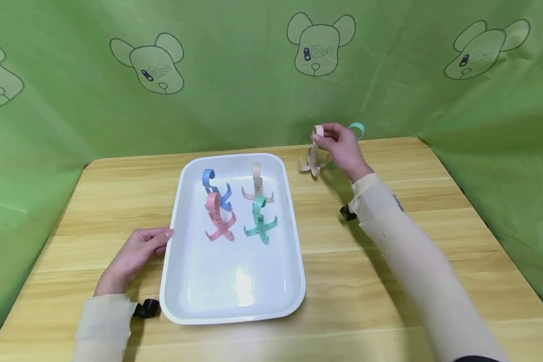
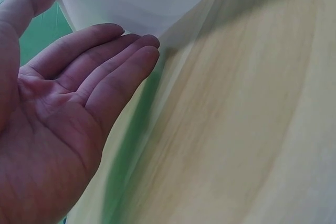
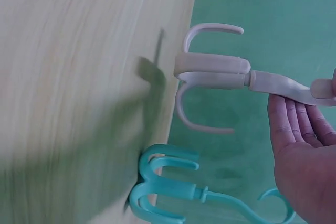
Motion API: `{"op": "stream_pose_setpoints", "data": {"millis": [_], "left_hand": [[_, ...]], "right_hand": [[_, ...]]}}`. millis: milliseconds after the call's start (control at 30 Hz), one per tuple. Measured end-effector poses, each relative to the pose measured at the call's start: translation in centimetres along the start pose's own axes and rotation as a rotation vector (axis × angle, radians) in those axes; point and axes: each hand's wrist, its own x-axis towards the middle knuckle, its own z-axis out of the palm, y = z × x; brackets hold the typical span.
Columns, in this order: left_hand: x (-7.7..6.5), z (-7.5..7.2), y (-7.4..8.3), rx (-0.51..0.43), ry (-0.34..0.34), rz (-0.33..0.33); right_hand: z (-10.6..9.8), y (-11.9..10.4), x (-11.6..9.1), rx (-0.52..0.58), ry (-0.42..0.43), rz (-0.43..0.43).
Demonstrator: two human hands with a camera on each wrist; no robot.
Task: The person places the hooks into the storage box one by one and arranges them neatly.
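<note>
My right hand [image 1: 341, 146] pinches the curled top of a pale pink four-prong hanging hook [image 1: 314, 157] near the table's back edge. In the right wrist view its prongs stick out below the grip, level with the table edge. Close by stands a turquoise hook [image 3: 176, 188], mostly hidden behind the hand in the head view. My left hand [image 1: 138, 254] holds the left rim of a white tray [image 1: 235, 317], thumb at the rim and fingers against the outer side. Inside the tray stand a blue hook [image 1: 224, 197], a pink hook [image 1: 218, 221], a beige hook [image 1: 258, 187] and a green hook [image 1: 260, 224].
The tray lies on a wood-grain table [image 1: 362, 301]. Green cloth [image 1: 235, 110] with printed bear heads hangs behind and along both sides. Each wrist wears a small black camera, such as the one [image 1: 147, 308] beside the tray's front left corner.
</note>
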Motion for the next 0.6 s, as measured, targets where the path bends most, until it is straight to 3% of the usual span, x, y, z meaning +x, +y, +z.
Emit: {"op": "stream_pose_setpoints", "data": {"millis": [600], "left_hand": [[-0.1, -0.1, 0.1, 0.033, -0.007, -0.01]], "right_hand": [[0.1, -1.8, -3.5, -0.053, -0.04, -0.07]]}}
